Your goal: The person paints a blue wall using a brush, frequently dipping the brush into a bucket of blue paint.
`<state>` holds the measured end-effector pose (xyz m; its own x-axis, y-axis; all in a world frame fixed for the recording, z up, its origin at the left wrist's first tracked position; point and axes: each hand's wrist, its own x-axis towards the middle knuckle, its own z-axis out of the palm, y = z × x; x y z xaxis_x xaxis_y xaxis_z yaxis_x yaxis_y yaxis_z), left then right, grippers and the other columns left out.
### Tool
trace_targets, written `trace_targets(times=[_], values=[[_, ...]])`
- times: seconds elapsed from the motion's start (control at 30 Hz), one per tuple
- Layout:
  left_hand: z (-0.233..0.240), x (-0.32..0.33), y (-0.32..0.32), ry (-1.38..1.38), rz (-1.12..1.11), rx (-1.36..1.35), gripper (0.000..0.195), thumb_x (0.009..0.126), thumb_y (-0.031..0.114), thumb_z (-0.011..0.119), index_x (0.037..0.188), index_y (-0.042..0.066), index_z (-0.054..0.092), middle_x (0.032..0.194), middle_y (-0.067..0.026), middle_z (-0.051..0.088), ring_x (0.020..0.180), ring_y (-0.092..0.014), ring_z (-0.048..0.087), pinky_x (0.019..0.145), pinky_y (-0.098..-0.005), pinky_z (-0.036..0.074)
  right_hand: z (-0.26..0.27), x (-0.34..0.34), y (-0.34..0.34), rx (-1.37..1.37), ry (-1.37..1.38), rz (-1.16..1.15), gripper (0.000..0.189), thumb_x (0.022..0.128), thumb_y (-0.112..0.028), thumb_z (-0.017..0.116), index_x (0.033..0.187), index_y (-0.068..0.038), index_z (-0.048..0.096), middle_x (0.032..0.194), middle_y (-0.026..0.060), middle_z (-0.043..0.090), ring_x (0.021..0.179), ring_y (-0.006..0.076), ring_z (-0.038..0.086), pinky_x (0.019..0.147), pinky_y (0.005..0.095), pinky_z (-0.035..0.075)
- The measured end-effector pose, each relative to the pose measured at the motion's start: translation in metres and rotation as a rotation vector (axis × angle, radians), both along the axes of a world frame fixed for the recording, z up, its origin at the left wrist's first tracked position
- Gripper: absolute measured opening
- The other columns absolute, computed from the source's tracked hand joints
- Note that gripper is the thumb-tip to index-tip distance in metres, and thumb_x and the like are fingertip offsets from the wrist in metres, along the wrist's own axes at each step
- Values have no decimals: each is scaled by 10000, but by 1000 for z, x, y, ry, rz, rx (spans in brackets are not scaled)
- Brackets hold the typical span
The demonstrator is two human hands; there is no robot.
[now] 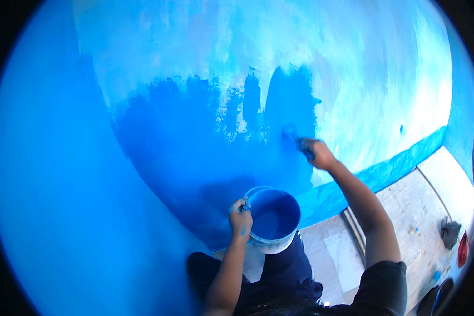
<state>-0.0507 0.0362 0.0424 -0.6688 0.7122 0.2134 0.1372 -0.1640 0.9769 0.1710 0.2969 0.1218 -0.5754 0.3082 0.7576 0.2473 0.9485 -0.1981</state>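
My right hand [319, 153] grips a paintbrush [290, 133], its blurred bristles against the wall [363, 94]. Around the brush spreads a patch of darker blue paint [185, 134] with a ragged upper edge; the wall above it is a streaky pale blue. My left hand [240, 213] is closed at the near-left rim of a white plastic bucket [276, 247], seemingly on its wire handle [256, 190]. Blue paint [269, 221] lies inside the bucket. Blue smears mark the back of that hand. The bucket is above my dark-trousered leg [288, 264].
On the left, a smooth blue wall [59, 170] meets the painted one at a corner. Pale tiled floor [339, 256] lies below, with a raised, stained slab [403, 201] at right. A dark crumpled item [450, 233] and a red item [463, 249] lie on the slab.
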Motion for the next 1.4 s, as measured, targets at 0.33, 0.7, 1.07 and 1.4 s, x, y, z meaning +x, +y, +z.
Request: trace_targets(times=[0.33,0.7,1.07,1.4], values=[[-9,0,-1,180,58,40,179,780,-110,446,815,6,578,1054,-180,637,1127,-316,624,967,-376,455,173,-26,2,243,81,136,229,820,21,684,1044,-16,718,1080,178,707,943,367,684,800,406,554],[-37,-11,11,223,69,144,162,770,-92,462,809,-9,595,988,-191,650,1024,-340,643,897,-387,488,-27,-50,-14,112,-236,170,218,815,-40,683,1021,-95,728,1224,170,682,940,367,708,768,443,571],[-38,-14,5,203,103,128,171,783,-105,456,844,-27,595,1002,-187,644,1019,-341,647,923,-388,481,150,-79,-17,371,350,96,225,845,36,646,1056,1,712,1206,209,686,1054,372,690,869,395,562],[-23,-9,-1,216,98,128,175,770,-95,457,828,-9,599,996,-173,638,988,-326,635,889,-379,482,17,-87,-22,164,-460,106,225,827,-73,661,1041,-67,728,1074,187,706,955,393,680,811,466,557]])
